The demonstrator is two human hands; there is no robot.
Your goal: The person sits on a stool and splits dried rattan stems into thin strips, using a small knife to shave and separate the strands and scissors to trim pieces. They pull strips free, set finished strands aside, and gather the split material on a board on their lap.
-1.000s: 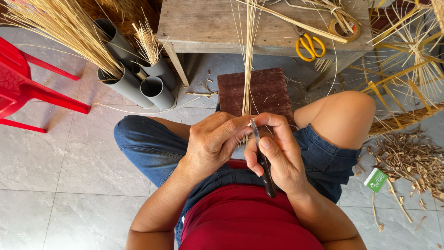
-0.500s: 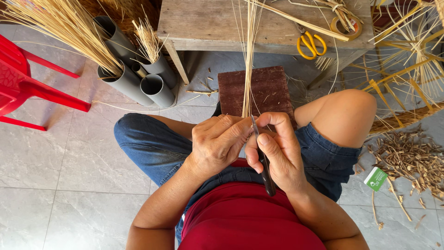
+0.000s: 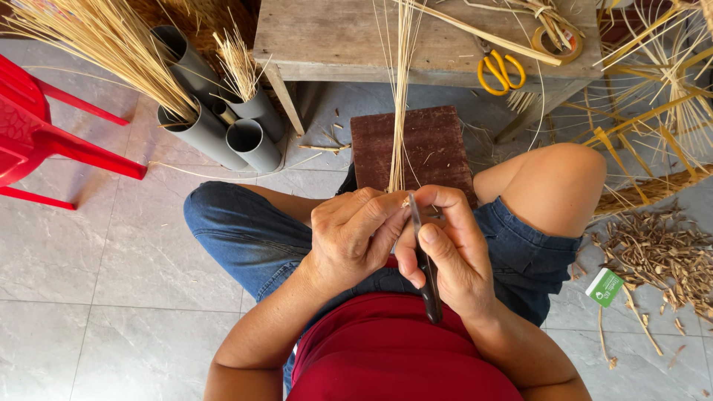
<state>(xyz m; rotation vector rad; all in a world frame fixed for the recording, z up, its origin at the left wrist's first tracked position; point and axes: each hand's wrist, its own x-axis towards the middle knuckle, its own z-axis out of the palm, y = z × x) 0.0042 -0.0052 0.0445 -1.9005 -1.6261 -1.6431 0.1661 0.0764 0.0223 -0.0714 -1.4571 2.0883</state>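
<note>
A person is sitting low over a grey tiled floor (image 3: 111, 297), seen from above, wearing a red top and blue denim shorts, with one bare knee (image 3: 553, 182) rising at the right. A weathered wooden worktop (image 3: 334, 37) is standing ahead of the knees, carrying yellow-handled scissors (image 3: 501, 70) and a roll of tape (image 3: 558, 41) near its right end. A red plastic chair (image 3: 44, 141) is standing at the far left. Grey plastic pipes (image 3: 223, 126) are leaning beside the worktop's leg, holding bundles of pale straw (image 3: 96, 44). A dark brown wooden block (image 3: 416, 145) is lying on the floor just beyond the hands. A heap of dry brown trimmings (image 3: 653, 256) is spreading over the floor at the right, with a small green and white packet (image 3: 604, 287) beside it. The left hand (image 3: 353, 238) is closing its fingers around the lower end of a thin bundle of straw strands (image 3: 399, 111), which is rising upright from the hands past the block and across the worktop's edge. The right hand (image 3: 445, 249) is gripping a dark-handled knife (image 3: 425, 260), fingers curling tightly round it and thumb pressing along the handle, with the blade pointing up and meeting the strands where the two hands are touching.
</note>
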